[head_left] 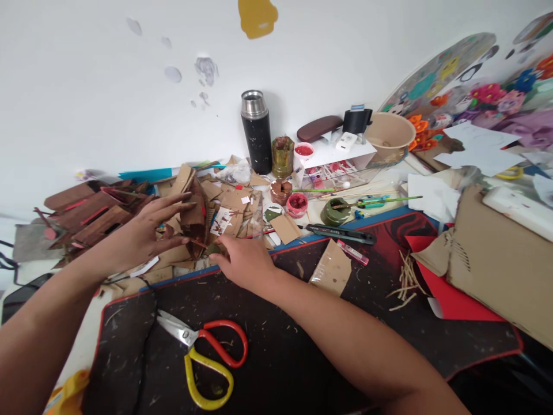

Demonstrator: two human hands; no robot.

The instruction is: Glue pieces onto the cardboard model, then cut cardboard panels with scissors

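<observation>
My left hand (140, 239) reaches over the cardboard scraps at the left, its fingers spread beside a brown-painted cardboard piece (192, 213). Just right of it, my right hand (242, 259) has thumb and fingers closed on a small dark green piece (212, 249). A thin reddish stick runs from that piece toward the brown cardboard. Scissors (190, 336) with one red and one yellow handle lie on the dark mat (285, 357) below my hands.
Brown-painted cardboard parts (95, 213) are heaped at the left. Behind stand a black flask (258, 135) and paint pots (297, 204). A black cutter (341, 233) lies along the mat's back edge, a large cardboard sheet (505, 259) at the right.
</observation>
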